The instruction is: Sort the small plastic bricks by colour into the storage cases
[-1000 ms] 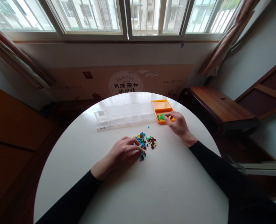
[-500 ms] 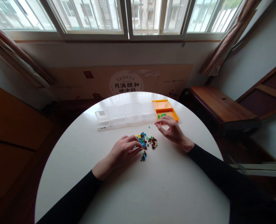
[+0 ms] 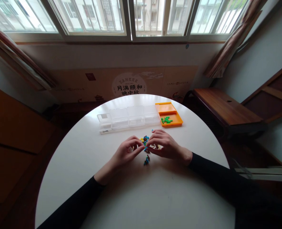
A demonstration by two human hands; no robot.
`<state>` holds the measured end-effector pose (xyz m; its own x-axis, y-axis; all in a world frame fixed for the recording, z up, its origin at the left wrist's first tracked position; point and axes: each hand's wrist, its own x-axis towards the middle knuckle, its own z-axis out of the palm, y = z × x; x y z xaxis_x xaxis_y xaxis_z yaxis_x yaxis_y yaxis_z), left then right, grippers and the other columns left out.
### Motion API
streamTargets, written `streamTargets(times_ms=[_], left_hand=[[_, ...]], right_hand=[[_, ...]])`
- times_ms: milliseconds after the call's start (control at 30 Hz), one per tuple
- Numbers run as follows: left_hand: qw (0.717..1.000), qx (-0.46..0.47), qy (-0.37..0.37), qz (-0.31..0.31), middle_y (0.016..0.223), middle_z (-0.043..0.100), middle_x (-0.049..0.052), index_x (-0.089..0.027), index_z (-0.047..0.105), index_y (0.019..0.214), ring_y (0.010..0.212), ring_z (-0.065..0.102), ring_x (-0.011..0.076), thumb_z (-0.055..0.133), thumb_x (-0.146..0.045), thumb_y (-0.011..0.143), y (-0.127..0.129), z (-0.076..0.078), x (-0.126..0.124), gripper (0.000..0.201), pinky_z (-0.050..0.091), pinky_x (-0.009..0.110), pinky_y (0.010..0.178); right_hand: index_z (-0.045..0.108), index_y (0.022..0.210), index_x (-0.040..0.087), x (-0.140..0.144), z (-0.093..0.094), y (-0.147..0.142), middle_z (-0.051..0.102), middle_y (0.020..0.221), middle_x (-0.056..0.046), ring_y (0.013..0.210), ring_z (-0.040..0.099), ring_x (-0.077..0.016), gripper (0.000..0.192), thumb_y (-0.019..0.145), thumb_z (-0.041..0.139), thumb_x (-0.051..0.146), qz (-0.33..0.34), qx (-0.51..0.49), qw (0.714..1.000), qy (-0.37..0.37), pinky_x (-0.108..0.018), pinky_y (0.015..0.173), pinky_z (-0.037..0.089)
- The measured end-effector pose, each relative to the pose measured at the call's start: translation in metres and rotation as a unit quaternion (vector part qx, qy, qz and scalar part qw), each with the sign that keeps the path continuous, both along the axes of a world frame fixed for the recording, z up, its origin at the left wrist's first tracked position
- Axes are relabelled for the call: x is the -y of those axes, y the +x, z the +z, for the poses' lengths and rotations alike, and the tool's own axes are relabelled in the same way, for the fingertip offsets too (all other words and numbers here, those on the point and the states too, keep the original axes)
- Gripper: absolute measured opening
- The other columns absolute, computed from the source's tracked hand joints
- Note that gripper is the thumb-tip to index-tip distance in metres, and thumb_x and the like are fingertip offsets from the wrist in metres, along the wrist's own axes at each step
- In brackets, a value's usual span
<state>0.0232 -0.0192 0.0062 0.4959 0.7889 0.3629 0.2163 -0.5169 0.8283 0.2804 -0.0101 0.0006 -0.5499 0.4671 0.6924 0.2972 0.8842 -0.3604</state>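
Hands meet over small heap of multicoloured plastic bricks: left hand & right hand fingertips pinched; held piece, if any, unclear. Tiny, light, hard, slippery bits: grip by sides.

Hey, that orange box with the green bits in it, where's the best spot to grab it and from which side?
Probably from the right: pinch the orange box by its low right rim. The clear organizer abuts its left side, the raised lid blocks the far side, and the green pieces lie left.
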Motion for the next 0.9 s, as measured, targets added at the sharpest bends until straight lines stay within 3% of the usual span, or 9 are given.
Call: streamTargets(times_ms=[167, 433, 900], left_hand=[[1.000, 0.012, -0.016, -0.006, 0.101, 0.074, 0.008, -0.018, 0.081, 0.101, 0.090, 0.071, 0.0178, 0.075, -0.034, 0.106, -0.0002, -0.0016, -0.0004, 0.018, 0.057, 0.030, 0.080], [0.997, 0.017, 0.074, 0.002, 0.099, 0.074, 0.008, -0.019, 0.083, 0.105, 0.076, 0.065, 0.0132, 0.080, -0.026, 0.101, 0.0017, 0.0036, 0.0037, 0.008, 0.055, 0.025, 0.065], [0.989, 0.001, 0.142, 0.033, 0.095, 0.073, 0.006, -0.019, 0.081, 0.102, 0.074, 0.063, 0.0128, 0.080, -0.023, 0.101, 0.0032, 0.0043, 0.0036, 0.004, 0.058, 0.027, 0.069]], right_hand=[[0.074, 0.105, 0.027, -0.0004, -0.0016, -0.0011, 0.080, 0.094, 0.000, 0.085, 0.073, -0.0184, 0.009, 0.100, 0.080, 0.022, 0.000, 0.003, 1.000, 0.011, -0.043, 0.110, 0.055], [0.073, 0.103, 0.027, -0.0010, -0.0008, -0.0014, 0.079, 0.092, -0.001, 0.084, 0.073, -0.0190, 0.006, 0.101, 0.079, 0.024, -0.008, -0.015, 1.000, -0.014, -0.042, 0.106, 0.056], [0.073, 0.103, 0.026, -0.0013, -0.0015, -0.0013, 0.078, 0.091, -0.001, 0.085, 0.071, -0.0191, 0.006, 0.101, 0.079, 0.027, 0.000, -0.016, 0.999, -0.036, -0.043, 0.107, 0.055]])
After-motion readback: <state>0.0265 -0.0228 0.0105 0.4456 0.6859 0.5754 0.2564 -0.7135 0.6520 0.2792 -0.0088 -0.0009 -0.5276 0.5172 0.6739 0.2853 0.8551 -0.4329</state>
